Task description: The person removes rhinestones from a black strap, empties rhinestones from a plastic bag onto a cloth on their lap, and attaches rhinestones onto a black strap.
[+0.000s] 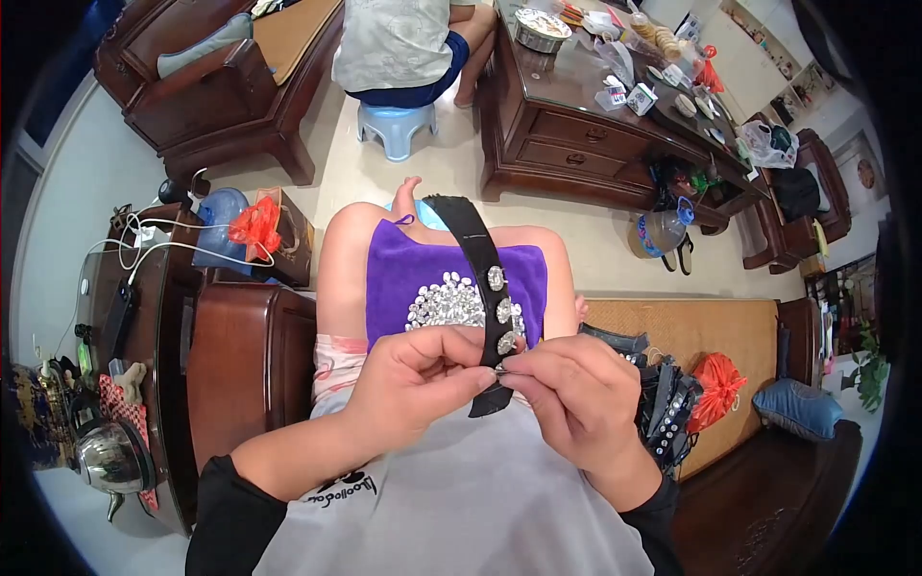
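A black fabric strap stands up between my two hands, with several large clear rhinestones in a row along its lower half. My left hand is closed in a pinch on the strap near its lower end. From the other side my right hand pinches at the strap's edge, thumb and fingertips together. Whatever tiny thing sits between those fingertips is too small to name. Across my lap lies a purple cloth bearing a pile of loose clear rhinestones, partly hidden behind my hands and the strap.
Beside my right arm, several black studded straps and a red plastic bag lie on the woven seat. A person sits ahead on a blue stool. A dark wooden table stands at front right.
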The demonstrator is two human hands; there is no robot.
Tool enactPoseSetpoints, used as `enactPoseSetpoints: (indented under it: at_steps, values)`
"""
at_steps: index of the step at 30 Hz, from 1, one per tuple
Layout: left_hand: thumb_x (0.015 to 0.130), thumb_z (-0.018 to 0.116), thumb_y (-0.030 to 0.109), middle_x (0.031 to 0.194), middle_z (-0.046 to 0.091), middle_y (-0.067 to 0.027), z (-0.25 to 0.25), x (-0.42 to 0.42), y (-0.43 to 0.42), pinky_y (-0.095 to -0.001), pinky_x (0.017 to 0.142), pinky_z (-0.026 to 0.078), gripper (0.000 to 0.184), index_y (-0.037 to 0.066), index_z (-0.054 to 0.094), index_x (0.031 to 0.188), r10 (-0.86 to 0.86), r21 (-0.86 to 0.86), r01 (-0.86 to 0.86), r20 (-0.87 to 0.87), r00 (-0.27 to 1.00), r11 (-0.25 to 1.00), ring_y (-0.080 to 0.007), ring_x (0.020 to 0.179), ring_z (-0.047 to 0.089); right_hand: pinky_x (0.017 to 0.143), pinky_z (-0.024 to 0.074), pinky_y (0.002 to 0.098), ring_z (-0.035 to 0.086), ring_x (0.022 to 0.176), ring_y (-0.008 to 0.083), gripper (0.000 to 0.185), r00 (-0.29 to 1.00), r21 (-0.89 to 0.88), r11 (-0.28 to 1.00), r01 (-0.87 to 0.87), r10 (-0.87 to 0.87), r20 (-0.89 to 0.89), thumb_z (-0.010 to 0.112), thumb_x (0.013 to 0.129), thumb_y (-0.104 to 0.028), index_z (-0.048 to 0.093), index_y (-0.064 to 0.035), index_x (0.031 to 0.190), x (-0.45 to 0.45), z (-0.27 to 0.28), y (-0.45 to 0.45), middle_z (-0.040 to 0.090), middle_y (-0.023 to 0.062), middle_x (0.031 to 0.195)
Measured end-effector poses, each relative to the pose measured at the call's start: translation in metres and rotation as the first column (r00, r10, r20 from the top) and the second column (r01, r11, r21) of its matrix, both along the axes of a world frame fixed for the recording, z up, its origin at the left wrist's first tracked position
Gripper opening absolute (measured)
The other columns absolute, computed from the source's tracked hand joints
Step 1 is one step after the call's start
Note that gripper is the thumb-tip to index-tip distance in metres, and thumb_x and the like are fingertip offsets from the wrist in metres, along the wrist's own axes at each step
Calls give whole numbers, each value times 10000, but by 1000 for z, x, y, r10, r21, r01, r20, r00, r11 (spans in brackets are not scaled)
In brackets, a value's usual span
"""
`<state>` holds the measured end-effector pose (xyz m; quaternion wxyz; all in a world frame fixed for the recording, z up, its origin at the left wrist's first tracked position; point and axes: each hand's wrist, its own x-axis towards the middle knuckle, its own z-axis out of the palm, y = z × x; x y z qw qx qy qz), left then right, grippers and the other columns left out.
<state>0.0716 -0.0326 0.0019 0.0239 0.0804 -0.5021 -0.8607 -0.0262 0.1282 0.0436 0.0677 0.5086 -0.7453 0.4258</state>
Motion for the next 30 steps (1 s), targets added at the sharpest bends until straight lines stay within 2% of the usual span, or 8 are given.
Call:
enactPoseSetpoints:
  at_steps: [3, 11, 13, 14, 16, 18, 23, 30]
  values:
    - [818, 595, -100, 1160, 612, -204, 0, 0, -2, -292, 886, 483, 131, 20, 563, 860, -22, -87, 23, 8, 1000, 996, -244, 1061, 597, 592, 475, 264, 580, 663, 182, 193, 1000, 21, 1000, -2, 2, -3, 721, 688, 10, 686, -33, 873, 0, 0, -1, 650, 75, 849]
    - [827, 566, -90, 1068, 637, -172, 3, -2, -19, -291, 837, 498, 129, 30, 542, 869, 63, -38, -60, 92, 994, 997, -234, 1000, 617, 612, 475, 256, 592, 680, 181, 199, 990, -2, 1000, -2, 3, 141, 701, 701, 27, 672, -21, 891, -17, -15, 3, 655, 80, 840]
    - [828, 570, -86, 907, 629, -78, 9, -5, -31, -202, 705, 478, 123, 34, 546, 843, 207, 125, -214, 63, 976, 969, -121, 769, 589, 625, 463, 275, 566, 653, 181, 139, 758, -28, 955, 297, -217, 615, 681, 729, 10, 674, -22, 864, -25, -27, 0, 641, 86, 776]
    - [828, 570, -86, 907, 629, -78, 6, -2, -36, -202, 705, 478, 123, 34, 546, 843, 206, 127, -213, 66, 976, 969, -121, 769, 589, 625, 463, 275, 566, 653, 181, 139, 756, -25, 954, 298, -220, 617, 681, 729, 10, 674, -22, 864, -30, -39, 0, 641, 86, 776]
    - [828, 561, -87, 907, 632, -86, -5, 7, -47, -208, 715, 490, 128, 28, 559, 882, 209, 106, -217, 87, 974, 970, -136, 778, 603, 621, 465, 280, 568, 650, 186, 146, 902, 156, 954, 254, -292, 319, 679, 740, -15, 672, -29, 885, -44, -72, 2, 640, 78, 782]
    - [828, 553, -89, 907, 635, -95, -14, 13, -54, -214, 725, 501, 146, 23, 572, 920, 215, 84, -225, 110, 970, 971, -151, 786, 617, 618, 467, 284, 570, 647, 190, 154, 964, 336, 907, 255, -266, -13, 677, 752, -40, 669, -36, 906, -53, -103, 1, 639, 70, 789]
    - [830, 554, -83, 915, 642, -94, -23, 14, -51, -203, 713, 502, 236, -5, 596, 1048, 240, 128, -265, 184, 953, 956, -131, 781, 612, 581, 488, 343, 609, 665, 269, 98, 976, 400, 910, 109, -175, 132, 638, 776, -125, 673, -107, 866, -52, -145, -8, 650, 37, 879]
    - [805, 575, -88, 946, 648, -103, -19, 11, -49, -201, 715, 494, 352, -31, 570, 1152, 200, 69, -228, 283, 938, 971, -112, 784, 605, 577, 481, 331, 592, 637, 248, 120, 987, 446, 888, 111, -150, 52, 650, 756, -99, 677, -105, 872, -50, -143, -25, 635, 42, 847]
